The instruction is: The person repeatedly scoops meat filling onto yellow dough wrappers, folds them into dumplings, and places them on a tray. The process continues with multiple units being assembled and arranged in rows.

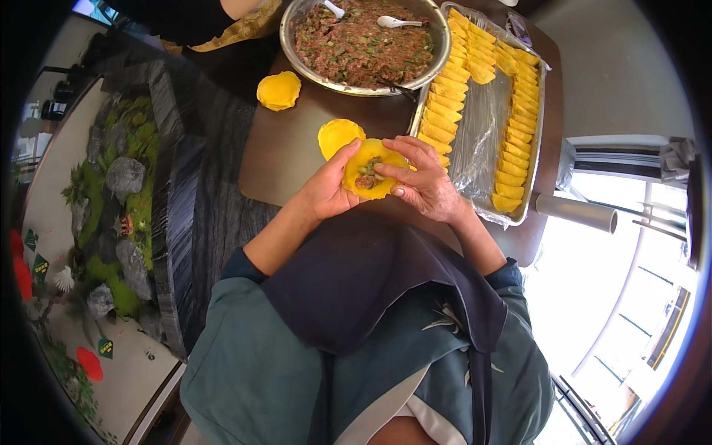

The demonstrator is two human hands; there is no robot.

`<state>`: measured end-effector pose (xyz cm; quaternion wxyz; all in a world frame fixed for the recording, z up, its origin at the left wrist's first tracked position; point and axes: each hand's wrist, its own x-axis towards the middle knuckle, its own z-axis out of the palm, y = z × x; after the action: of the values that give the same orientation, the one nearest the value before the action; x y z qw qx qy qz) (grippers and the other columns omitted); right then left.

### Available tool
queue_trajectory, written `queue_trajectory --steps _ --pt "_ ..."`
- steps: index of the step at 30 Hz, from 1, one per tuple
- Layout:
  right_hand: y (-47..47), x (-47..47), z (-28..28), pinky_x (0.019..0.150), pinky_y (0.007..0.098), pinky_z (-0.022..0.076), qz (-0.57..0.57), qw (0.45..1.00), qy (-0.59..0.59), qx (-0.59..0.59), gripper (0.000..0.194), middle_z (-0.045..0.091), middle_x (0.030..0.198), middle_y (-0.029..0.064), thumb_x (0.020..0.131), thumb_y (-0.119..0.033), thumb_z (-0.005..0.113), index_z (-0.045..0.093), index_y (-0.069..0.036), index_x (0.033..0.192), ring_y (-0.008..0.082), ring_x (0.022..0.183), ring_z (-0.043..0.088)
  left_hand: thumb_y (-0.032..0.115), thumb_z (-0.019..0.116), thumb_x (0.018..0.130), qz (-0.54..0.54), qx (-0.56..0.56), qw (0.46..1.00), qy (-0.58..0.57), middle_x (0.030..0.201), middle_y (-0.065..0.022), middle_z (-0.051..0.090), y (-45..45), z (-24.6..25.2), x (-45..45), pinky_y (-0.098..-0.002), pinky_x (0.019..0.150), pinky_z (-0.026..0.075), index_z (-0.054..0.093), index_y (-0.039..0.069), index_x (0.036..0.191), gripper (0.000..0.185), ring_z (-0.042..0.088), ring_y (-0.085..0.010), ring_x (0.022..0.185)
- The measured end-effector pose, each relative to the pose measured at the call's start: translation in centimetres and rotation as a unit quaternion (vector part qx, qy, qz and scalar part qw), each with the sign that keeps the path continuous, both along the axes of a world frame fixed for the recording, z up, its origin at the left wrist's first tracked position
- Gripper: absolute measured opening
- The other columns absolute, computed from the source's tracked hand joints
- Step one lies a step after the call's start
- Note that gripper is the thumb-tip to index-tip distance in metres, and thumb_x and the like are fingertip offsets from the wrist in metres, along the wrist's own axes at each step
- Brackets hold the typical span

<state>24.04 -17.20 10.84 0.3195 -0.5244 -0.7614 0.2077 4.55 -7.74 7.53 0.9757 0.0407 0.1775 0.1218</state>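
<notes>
My left hand [331, 186] holds a round yellow wrapper [378, 189] from its left side, with the palm turned up beneath it. A small heap of meat filling with green bits [367, 173] lies on the wrapper. My right hand [425, 181] pinches the wrapper's right edge, one finger touching the filling. Just beyond, a yellow wrapper or stack [338, 138] rests on the brown table [278, 150], and a second stack of wrappers [278, 91] lies farther left. A large metal bowl [295, 62] holds minced meat [356, 50] with two white spoons [397, 22].
On the right, a plastic-lined metal tray [481, 144] holds rows of folded yellow dumplings [443, 105]. A dark handle [401, 89] sticks out at the bowl's near rim. Part of another person [245, 25] shows at the top left. A rock-and-moss display [125, 178] stands left.
</notes>
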Motion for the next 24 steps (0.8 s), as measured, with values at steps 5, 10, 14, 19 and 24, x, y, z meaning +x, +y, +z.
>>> queue_trajectory --steps 5,10,14,19,24 --pt "-1.9 1.3 1.2 0.1 0.0457 0.0348 0.015 0.999 -0.006 0.035 0.033 0.05 0.13 0.0105 0.074 -0.023 0.072 0.07 -0.017 0.106 0.0334 0.121 0.043 0.025 0.038 0.1 -0.04 -0.038 0.998 -0.031 0.127 -0.0133 0.051 -1.1 -0.7 1.6 -0.0429 0.096 0.047 0.04 0.006 0.133 0.038 0.054 -0.0267 0.116" --pt "-4.1 2.6 0.2 0.098 0.0436 0.0364 -0.013 0.998 0.033 0.048 0.029 0.054 0.125 0.0087 0.066 -0.012 0.076 0.072 -0.016 0.095 0.0308 0.119 0.046 0.02 0.042 0.098 -0.066 -0.008 0.998 0.011 0.122 -0.0129 0.055 -2.7 -0.5 3.8 -0.04 0.092 0.05 0.044 0.003 0.127 0.034 0.058 -0.0243 0.109" --pt "-5.7 2.7 -1.0 0.098 0.0429 0.0387 -0.093 0.989 0.107 0.041 0.026 0.055 0.124 0.0109 0.067 -0.006 0.075 0.072 -0.013 0.092 0.0326 0.118 0.048 0.02 0.045 0.097 -0.104 0.084 0.988 0.079 0.117 -0.0097 0.058 -4.0 -0.1 5.5 -0.0362 0.09 0.051 0.047 0.003 0.126 0.033 0.06 -0.0207 0.104" --pt "-7.2 3.2 -1.0 0.097 0.0383 0.0408 -0.186 0.962 0.195 -0.041 0.018 0.054 0.124 0.0142 0.075 -0.007 0.072 0.069 -0.007 0.093 0.0286 0.114 0.052 0.026 0.042 0.099 -0.139 0.187 0.961 0.148 0.116 -0.0091 0.057 -5.8 0.4 7.7 -0.0345 0.09 0.052 0.046 0.003 0.126 0.036 0.061 -0.0186 0.101" --pt "-8.3 4.2 -1.5 0.091 0.0301 0.0442 -0.237 0.908 0.32 -0.133 0.017 0.056 0.12 0.0141 0.085 -0.013 0.066 0.065 -0.003 0.098 0.0192 0.107 0.055 0.036 0.035 0.101 -0.153 0.143 0.969 0.131 0.118 -0.0132 0.057 -6.6 1.0 9.2 -0.0368 0.094 0.05 0.045 0.0 0.126 0.045 0.059 -0.023 0.107"
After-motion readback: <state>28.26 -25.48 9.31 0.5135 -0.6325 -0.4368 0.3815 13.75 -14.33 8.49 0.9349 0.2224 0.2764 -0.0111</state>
